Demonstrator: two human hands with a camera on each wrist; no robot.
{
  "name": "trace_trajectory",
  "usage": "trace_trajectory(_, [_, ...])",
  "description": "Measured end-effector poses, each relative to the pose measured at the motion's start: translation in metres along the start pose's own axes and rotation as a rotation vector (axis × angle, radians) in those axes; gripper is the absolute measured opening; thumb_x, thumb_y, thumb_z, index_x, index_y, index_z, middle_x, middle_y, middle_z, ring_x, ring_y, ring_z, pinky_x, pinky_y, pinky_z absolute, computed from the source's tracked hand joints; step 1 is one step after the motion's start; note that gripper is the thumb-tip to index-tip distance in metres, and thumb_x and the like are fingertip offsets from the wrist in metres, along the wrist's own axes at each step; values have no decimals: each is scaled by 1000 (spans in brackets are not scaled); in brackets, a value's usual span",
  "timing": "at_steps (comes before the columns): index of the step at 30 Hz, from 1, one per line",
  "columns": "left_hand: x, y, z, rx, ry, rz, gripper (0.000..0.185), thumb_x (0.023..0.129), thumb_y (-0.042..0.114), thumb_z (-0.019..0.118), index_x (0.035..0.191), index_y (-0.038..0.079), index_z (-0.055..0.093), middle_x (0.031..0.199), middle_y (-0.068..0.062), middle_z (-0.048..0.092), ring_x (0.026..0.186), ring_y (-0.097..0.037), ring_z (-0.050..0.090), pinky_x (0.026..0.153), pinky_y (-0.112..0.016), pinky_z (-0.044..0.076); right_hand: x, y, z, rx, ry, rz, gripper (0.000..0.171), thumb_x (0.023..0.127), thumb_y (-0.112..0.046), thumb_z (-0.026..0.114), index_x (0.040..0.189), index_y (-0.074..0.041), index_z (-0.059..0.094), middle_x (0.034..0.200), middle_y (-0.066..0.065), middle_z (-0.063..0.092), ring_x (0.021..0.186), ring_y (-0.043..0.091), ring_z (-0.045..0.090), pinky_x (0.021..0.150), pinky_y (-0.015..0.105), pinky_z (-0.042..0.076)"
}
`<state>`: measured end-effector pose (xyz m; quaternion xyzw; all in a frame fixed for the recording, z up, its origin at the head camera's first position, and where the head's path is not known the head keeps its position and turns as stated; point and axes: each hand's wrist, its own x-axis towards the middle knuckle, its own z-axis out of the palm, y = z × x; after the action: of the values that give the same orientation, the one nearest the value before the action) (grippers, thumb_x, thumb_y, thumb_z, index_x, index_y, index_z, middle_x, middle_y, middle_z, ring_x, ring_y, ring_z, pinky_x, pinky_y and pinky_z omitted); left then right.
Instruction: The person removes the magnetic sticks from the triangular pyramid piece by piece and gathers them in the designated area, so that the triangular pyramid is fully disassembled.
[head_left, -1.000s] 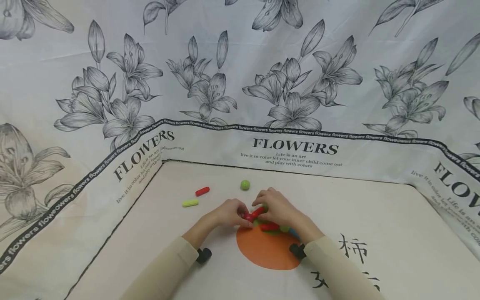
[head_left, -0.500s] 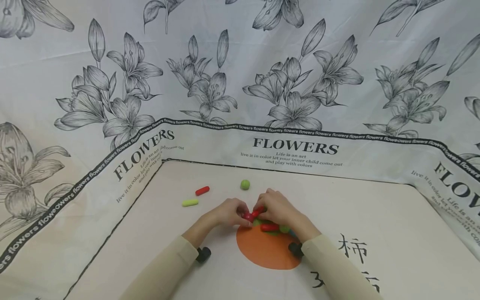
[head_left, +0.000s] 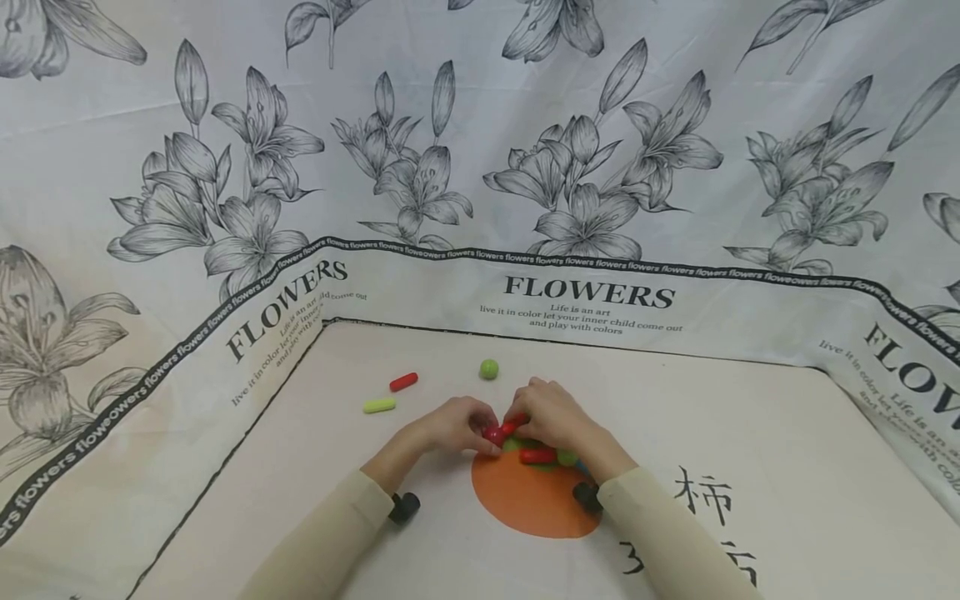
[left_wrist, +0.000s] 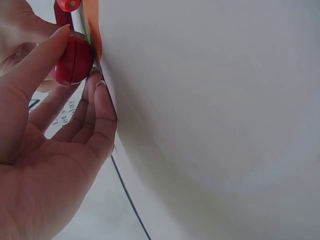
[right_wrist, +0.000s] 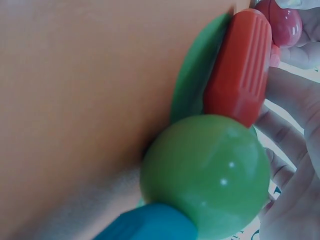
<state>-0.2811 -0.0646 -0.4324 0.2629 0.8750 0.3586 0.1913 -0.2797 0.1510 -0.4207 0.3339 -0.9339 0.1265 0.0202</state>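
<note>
Head view: my left hand (head_left: 453, 425) pinches a glossy red ball (head_left: 494, 434), my right hand (head_left: 551, 414) grips the ribbed red stick (head_left: 514, 424) slanting up-right from it. Smooth green ball (right_wrist: 206, 176) sits on the desk's (head_left: 750, 433) orange circle (head_left: 525, 500).

Both hands (head_left: 510, 421) curled, fingertips meeting, forearms converging.

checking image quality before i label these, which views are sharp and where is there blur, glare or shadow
Head view: evenly lit and sharp, slight wide-angle bend at the edges, soft shadows under the left hand and right hand. Left wrist view: mostly pale cloth, the red ball fairly clear. Right wrist view: very close, the green ball shows small glare spots, the blue piece is blurred.
</note>
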Motion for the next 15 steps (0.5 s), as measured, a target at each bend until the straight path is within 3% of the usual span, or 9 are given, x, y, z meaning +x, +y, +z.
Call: trace_trajectory(15, [-6,-12,-5,-113,-44,-20,19,87,23,83,102,20,72,94,2,69,92,-18,61,84,-34,51,-1,0,-1,7,16,55,15,81,-18,88,95,-22,84,88,-10,71,85,12,51,77,34,41])
